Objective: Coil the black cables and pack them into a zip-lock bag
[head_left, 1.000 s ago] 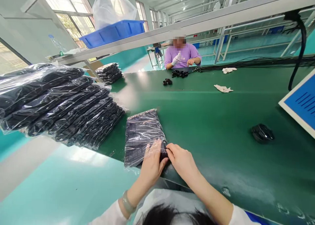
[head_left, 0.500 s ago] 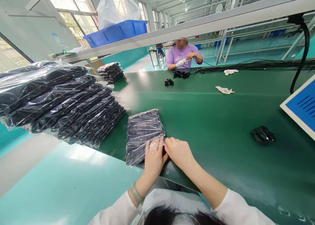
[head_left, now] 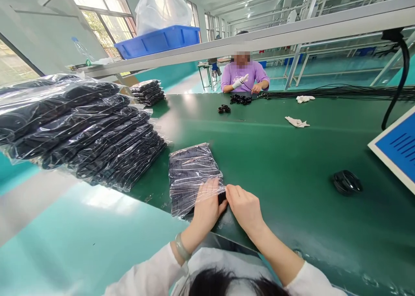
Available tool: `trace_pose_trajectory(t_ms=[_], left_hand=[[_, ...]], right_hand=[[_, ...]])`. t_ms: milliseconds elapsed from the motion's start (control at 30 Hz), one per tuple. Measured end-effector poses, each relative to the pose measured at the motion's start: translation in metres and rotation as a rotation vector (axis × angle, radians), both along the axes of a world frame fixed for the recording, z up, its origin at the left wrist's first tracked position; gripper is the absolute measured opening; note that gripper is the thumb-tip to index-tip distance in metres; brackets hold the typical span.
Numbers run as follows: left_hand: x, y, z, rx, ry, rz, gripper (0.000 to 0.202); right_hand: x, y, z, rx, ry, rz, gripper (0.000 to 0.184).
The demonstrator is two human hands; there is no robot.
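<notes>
A clear plastic bag (head_left: 191, 160) packed with rows of black cable coils lies flat at the near edge of the green table (head_left: 275, 157). My left hand (head_left: 207, 203) grips the coils at the bag's near right corner, fingers under the clear film and thumb apart on the near side. A dark coil end shows between thumb and fingers. Just to the right, my right hand (head_left: 244, 205) pinches the edge of the film and draws it taut. The near part of the bag is hidden behind my left hand.
Tall stacked bags of black coils (head_left: 81, 127) stand at left, a smaller stack (head_left: 147, 92) behind. One loose black coil (head_left: 346, 182) lies right, near a blue-and-white box (head_left: 398, 144). Across the table sits a co-worker (head_left: 246, 73) with cables. A shelf (head_left: 275, 39) spans overhead.
My right hand has moved slightly right, away from my left, pulling the film edge out. The left hand has shifted a little right. The co-worker's hands have moved apart.
</notes>
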State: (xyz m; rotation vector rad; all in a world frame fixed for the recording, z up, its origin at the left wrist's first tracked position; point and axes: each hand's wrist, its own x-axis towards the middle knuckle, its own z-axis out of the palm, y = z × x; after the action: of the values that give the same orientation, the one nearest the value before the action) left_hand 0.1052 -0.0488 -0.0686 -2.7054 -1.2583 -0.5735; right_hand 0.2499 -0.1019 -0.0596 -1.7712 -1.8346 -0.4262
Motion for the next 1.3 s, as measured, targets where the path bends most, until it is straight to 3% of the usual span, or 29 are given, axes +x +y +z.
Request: trace_pose_trajectory(t_ms=[100, 267, 433, 533, 667, 767, 1000, 1133, 1300], left_hand=[[0.011, 0.003, 0.003, -0.013, 0.013, -0.014, 0.062], [0.021, 0.000, 0.008, -0.001, 0.115, 0.117, 0.057], [0.020, -0.004, -0.003, 0.062, 0.146, 0.218, 0.051], [0.015, -0.005, -0.006, 0.070, 0.113, 0.151, 0.054], [0.009, -0.005, -0.001, 0.067, 0.046, 0.009, 0.071], [0.012, -0.001, 0.002, 0.048, 0.035, 0.027, 0.067], [0.029, 0.007, 0.007, 0.018, 0.060, 0.122, 0.049], [0.034, 0.005, 0.002, 0.026, 0.088, 0.180, 0.050], [0.031, 0.000, -0.009, 0.051, 0.135, 0.151, 0.062]], right_hand=[[0.003, 0.003, 0.000, -0.041, -0.011, -0.086, 0.028], [0.017, 0.002, 0.005, -0.043, -0.061, -0.002, 0.026], [0.014, -0.006, 0.003, -0.035, -0.082, 0.040, 0.027], [0.006, -0.008, -0.001, -0.037, -0.056, 0.012, 0.027], [0.001, -0.008, -0.004, -0.202, 0.003, -0.133, 0.020], [0.002, -0.007, -0.003, -0.285, 0.009, -0.145, 0.019], [0.013, -0.002, 0.009, -0.321, 0.010, -0.118, 0.022], [0.013, -0.002, 0.008, -0.330, 0.018, -0.134, 0.020], [0.004, -0.004, 0.002, -0.344, 0.029, -0.196, 0.016]])
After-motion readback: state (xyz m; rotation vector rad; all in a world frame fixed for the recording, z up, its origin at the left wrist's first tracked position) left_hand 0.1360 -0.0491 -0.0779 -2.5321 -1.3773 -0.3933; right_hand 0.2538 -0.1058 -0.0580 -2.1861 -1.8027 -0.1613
